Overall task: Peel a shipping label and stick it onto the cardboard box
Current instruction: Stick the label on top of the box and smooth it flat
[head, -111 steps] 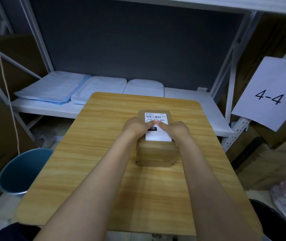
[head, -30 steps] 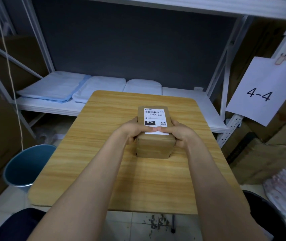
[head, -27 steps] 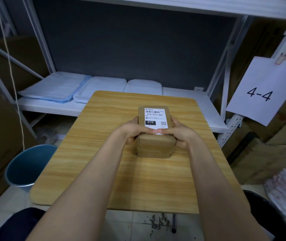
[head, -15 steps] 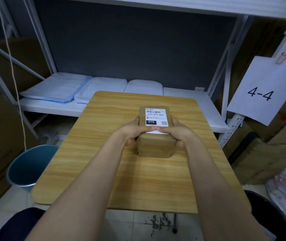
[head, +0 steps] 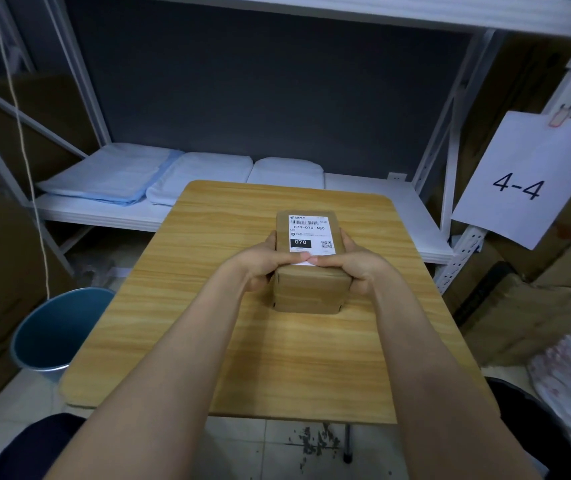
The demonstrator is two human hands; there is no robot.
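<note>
A small brown cardboard box [head: 308, 289] stands in the middle of the wooden table [head: 180, 306]. A white shipping label [head: 311, 233] with a barcode and a black "070" block lies flat on the box's top. My left hand [head: 263, 263] grips the box's left side and my right hand [head: 353, 263] grips its right side. Both thumbs press on the label's near edge, where their tips meet.
A blue bin [head: 52, 334] stands on the floor left of the table, a dark bin [head: 533, 431] at the lower right. Behind the table a white shelf [head: 381, 199] carries folded white and blue bags [head: 111, 174]. A "4-4" sign [head: 519, 181] hangs at right, cardboard boxes [head: 526, 306] below.
My hands slid from the label's middle to the box's sides, with the thumbs now at the label's near edge. Over the last second they hardly moved.
</note>
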